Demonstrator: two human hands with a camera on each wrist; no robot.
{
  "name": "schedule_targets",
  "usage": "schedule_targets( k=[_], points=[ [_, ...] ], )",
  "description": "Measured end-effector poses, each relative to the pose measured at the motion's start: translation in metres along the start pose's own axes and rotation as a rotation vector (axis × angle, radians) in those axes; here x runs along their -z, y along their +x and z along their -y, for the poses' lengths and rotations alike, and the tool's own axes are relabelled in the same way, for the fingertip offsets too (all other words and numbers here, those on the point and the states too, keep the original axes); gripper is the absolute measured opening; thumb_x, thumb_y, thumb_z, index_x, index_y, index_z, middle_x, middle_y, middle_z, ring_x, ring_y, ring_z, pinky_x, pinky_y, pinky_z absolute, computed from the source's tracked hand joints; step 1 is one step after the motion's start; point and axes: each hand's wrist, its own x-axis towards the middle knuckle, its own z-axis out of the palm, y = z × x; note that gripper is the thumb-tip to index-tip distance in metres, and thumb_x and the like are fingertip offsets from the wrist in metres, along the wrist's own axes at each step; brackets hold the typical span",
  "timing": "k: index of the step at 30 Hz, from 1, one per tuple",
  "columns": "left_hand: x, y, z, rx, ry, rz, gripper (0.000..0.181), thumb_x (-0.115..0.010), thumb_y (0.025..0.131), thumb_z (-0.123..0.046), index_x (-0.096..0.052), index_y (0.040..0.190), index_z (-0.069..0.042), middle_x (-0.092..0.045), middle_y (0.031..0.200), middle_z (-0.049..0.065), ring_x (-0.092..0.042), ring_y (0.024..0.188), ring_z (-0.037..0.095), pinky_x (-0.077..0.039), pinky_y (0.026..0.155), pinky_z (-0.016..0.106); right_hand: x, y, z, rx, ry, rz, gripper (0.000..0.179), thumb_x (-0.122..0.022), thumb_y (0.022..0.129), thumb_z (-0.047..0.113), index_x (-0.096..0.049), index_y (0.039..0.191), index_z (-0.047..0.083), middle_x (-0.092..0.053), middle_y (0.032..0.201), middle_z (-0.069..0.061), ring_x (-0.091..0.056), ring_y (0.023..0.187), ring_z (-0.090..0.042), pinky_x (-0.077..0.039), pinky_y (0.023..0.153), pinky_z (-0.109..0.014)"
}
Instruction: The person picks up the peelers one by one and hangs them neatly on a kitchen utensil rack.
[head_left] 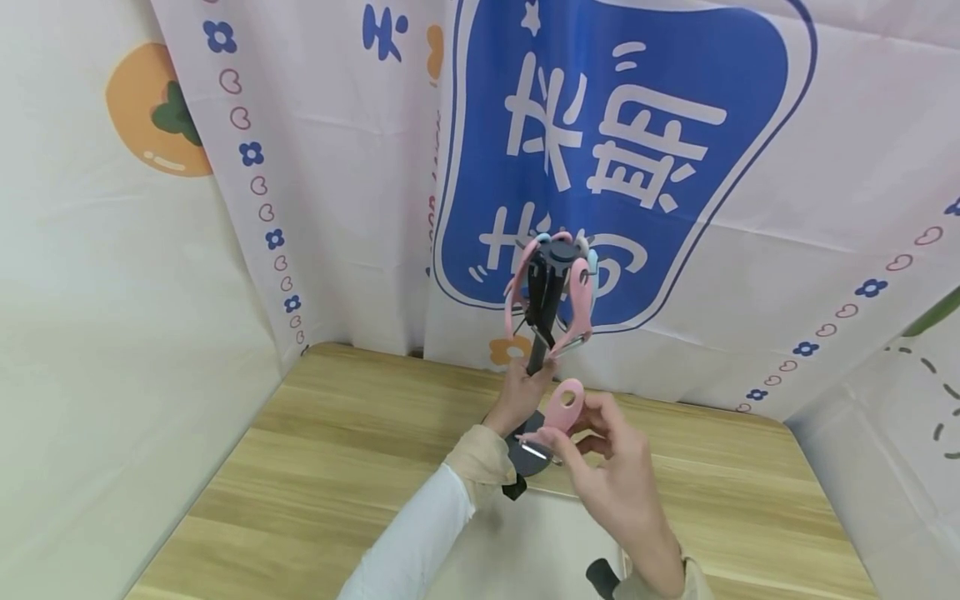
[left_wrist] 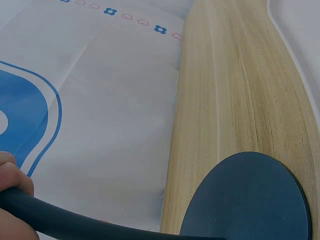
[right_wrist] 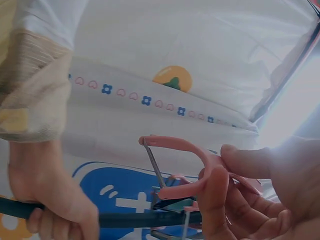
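Observation:
A dark stand with a round base rises from the table, its upper part hung with several peelers in pink, black and light blue. My left hand grips the stand's pole below them; in the right wrist view its fingers curl round the pole. In front of the pole, my right hand pinches a pink Y-shaped peeler between thumb and fingers. Its holed handle end points up in the head view, with the metal blade lower. This peeler is apart from the hanging ones.
A white tray lies on the wooden table in front of the stand, partly under my arms. Printed cloth hangs close behind the stand, and pale walls close in both sides.

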Motion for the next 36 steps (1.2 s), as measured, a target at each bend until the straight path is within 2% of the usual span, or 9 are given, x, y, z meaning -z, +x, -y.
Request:
schedule_targets(
  k=[4,9,16,18,20,23,25,33,36],
  points=[
    [-0.001,0.001,0.000,-0.002,-0.017,-0.004,0.050,-0.057,0.105,-0.023,-0.041,0.059,-0.015,-0.032,0.049,-0.013,-0.026,0.044,0.006,-0.022,0.045,0.025,0.006,0.016,0.004,0.051,0.072,0.033,0.038,-0.075,0.087,-0.020,-0.065,0.120,-0.004,-0.074,0.097,-0.014,-0.069,0.083,-0.009,-0.060,0.067,-0.021],
    [0.000,0.001,0.000,-0.021,-0.044,0.005,0.043,-0.057,0.103,-0.025,-0.051,0.063,-0.014,-0.044,0.052,-0.012,-0.040,0.048,0.005,-0.033,0.050,0.024,0.014,0.035,0.009,0.098,0.124,0.084,0.044,-0.066,0.090,-0.025,-0.062,0.131,-0.008,-0.070,0.101,-0.017,-0.066,0.082,-0.014,-0.060,0.073,-0.022],
    [0.001,0.001,0.000,-0.101,0.037,0.023,0.045,-0.057,0.104,-0.009,-0.043,0.060,-0.005,-0.036,0.052,-0.009,-0.031,0.047,0.004,-0.029,0.049,0.023,0.017,0.055,0.015,0.070,0.129,0.070,0.043,-0.066,0.092,-0.022,-0.064,0.134,-0.008,-0.071,0.105,-0.021,-0.067,0.085,-0.014,-0.059,0.075,-0.019],
    [0.001,0.001,-0.001,-0.124,0.064,0.024,0.036,-0.058,0.104,-0.004,-0.056,0.069,0.004,-0.039,0.056,-0.008,-0.034,0.051,0.004,-0.032,0.054,0.022,0.017,0.062,0.015,0.074,0.144,0.040,0.040,-0.066,0.092,-0.022,-0.066,0.130,-0.009,-0.072,0.103,-0.021,-0.068,0.085,-0.012,-0.059,0.073,-0.018],
    [0.001,0.001,0.000,-0.125,0.068,0.021,0.022,-0.059,0.104,-0.001,-0.068,0.088,0.009,-0.045,0.061,-0.007,-0.038,0.056,0.005,-0.036,0.059,0.022,0.016,0.069,0.014,0.075,0.155,0.012,0.037,-0.067,0.092,-0.021,-0.067,0.127,-0.010,-0.073,0.103,-0.016,-0.069,0.086,-0.010,-0.058,0.072,-0.018],
    [0.001,0.004,0.000,-0.137,0.030,0.013,0.017,-0.060,0.106,-0.003,-0.073,0.115,0.004,-0.047,0.065,-0.005,-0.040,0.059,0.009,-0.039,0.066,0.025,0.013,0.080,0.013,0.062,0.161,-0.017,0.034,-0.069,0.093,-0.019,-0.068,0.126,-0.009,-0.075,0.105,-0.004,-0.071,0.087,-0.009,-0.058,0.073,-0.017],
    [0.001,0.006,0.000,-0.149,-0.001,0.020,0.015,-0.058,0.108,-0.008,-0.070,0.113,0.000,-0.043,0.064,-0.003,-0.037,0.057,0.011,-0.038,0.064,0.026,0.012,0.086,0.013,0.040,0.159,-0.030,0.035,-0.070,0.093,-0.016,-0.068,0.127,-0.008,-0.075,0.107,0.000,-0.072,0.088,-0.008,-0.059,0.074,-0.018],
    [0.002,0.007,0.000,-0.130,-0.053,0.048,0.026,-0.059,0.112,-0.024,-0.067,0.135,-0.017,-0.038,0.063,-0.003,-0.033,0.056,0.014,-0.040,0.066,0.030,0.009,0.098,0.016,-0.086,0.159,-0.063,0.032,-0.070,0.096,-0.011,-0.067,0.128,-0.010,-0.075,0.111,-0.025,-0.075,0.093,-0.005,-0.061,0.080,-0.020],
    [0.001,0.006,0.000,-0.117,-0.057,0.053,0.021,-0.057,0.112,-0.023,-0.069,0.127,-0.015,-0.037,0.060,-0.003,-0.031,0.052,0.014,-0.037,0.060,0.030,0.009,0.100,0.016,-0.115,0.157,-0.062,0.030,-0.070,0.097,-0.011,-0.064,0.126,-0.011,-0.075,0.111,-0.026,-0.074,0.092,-0.004,-0.060,0.080,-0.019]
  ],
)
